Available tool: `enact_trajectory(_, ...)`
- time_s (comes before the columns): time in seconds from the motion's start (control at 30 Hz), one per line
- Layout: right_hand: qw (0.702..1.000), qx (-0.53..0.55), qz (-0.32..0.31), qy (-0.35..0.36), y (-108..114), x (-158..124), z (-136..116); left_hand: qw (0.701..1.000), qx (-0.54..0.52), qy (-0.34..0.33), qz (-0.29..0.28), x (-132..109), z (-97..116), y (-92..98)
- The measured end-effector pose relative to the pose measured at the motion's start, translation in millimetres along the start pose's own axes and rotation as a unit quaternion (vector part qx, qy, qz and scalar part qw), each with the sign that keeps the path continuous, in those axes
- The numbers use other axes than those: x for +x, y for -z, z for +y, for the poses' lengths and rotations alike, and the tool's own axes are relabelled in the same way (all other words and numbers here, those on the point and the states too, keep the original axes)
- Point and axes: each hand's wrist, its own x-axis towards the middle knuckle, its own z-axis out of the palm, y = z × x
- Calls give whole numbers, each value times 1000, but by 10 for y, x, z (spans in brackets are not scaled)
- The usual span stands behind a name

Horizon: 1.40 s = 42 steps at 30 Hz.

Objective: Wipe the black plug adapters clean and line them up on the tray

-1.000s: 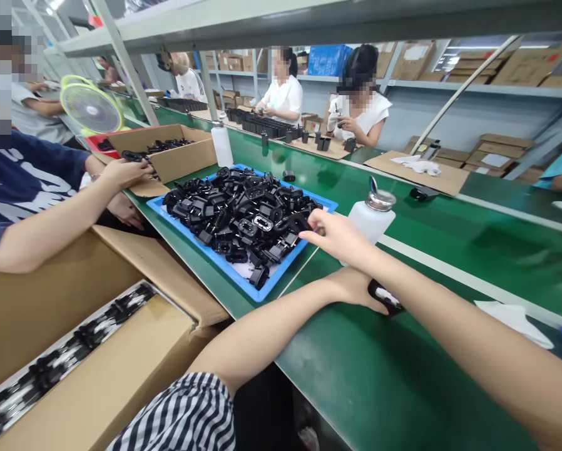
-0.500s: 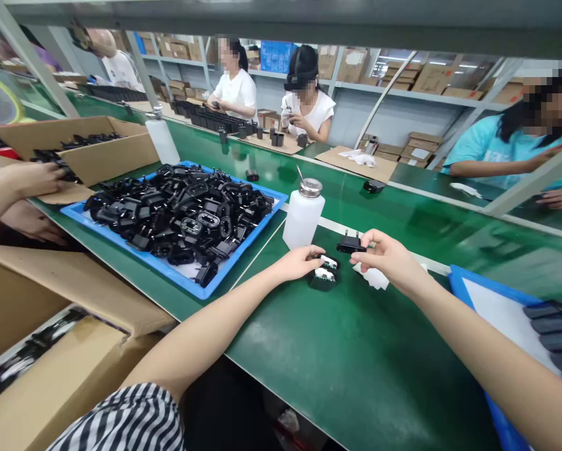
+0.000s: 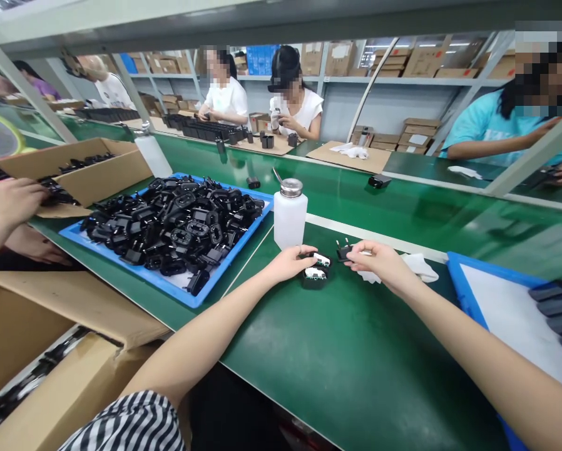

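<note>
Right hand (image 3: 377,262) back from tray (image 3: 197,300), pinching plug (image 3: 343,254), forearm (image 3: 469,332) outstretched

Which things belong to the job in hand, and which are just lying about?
Probably in use:
black two-pin plastic plug part, in right hand
two black plastic housings, white inside, at left hand
blue rectangular tray of black plug parts

Seemingly lying about:
white metal-capped plastic bottle
crumpled white wipe

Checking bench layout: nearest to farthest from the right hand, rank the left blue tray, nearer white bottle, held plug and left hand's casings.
1. Plug: in right hand.
2. Casings: touching left hand.
3. White bottle: beyond casings.
4. Blue tray: farthest left.
</note>
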Motion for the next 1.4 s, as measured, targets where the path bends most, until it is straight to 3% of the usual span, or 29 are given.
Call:
enact_trajectory(0.1,988,-140,60,30,-7,38,61,1000,-12,0,-10,12,-11,3)
enact_trajectory(0.2,959,-274,32,69,-16,29,63,1000,-22,4,-10,24,-29,-4)
enact_trajectory(0.27,919,-378,5,110,-35,-4,39,1000,-24,1,-10,27,-38,-8)
enact_trajectory(0.37,834,-525,-46,161,-81,-62,-14,1000,-15,-12,-11,24,-44,-10)
enact_trajectory(0.4,810,-560,-68,157,-92,-75,-38,1000,-12,-12,-11,22,-44,-8)
enact_trajectory(0.47,790,-588,-123,121,-88,-83,-99,1000,-11,-7,-9,18,-41,-2)
enact_trajectory(0.6,798,-556,-233,26,29,-38,-242,999,-33,7,-17,9,-14,26)
enact_trajectory(0.67,801,-548,-240,15,94,-3,-291,997,-58,30,-35,1,18,38)
enact_trajectory(0.73,820,-539,-189,37,118,24,-317,994,-78,62,-50,-8,57,43)
enact_trajectory(0.87,873,-469,-13,132,18,20,-321,991,-89,85,-44,-18,110,36)
enact_trajectory(1.03,870,-481,13,109,-100,101,-277,991,-102,77,-48,-7,93,27)
enact_trajectory(1.2,868,-484,93,61,-128,636,-212,990,-103,77,-53,-6,84,26)
enact_trajectory(1.4,877,-470,51,82,-338,1382,-152,991,-108,59,-58,3,57,22)
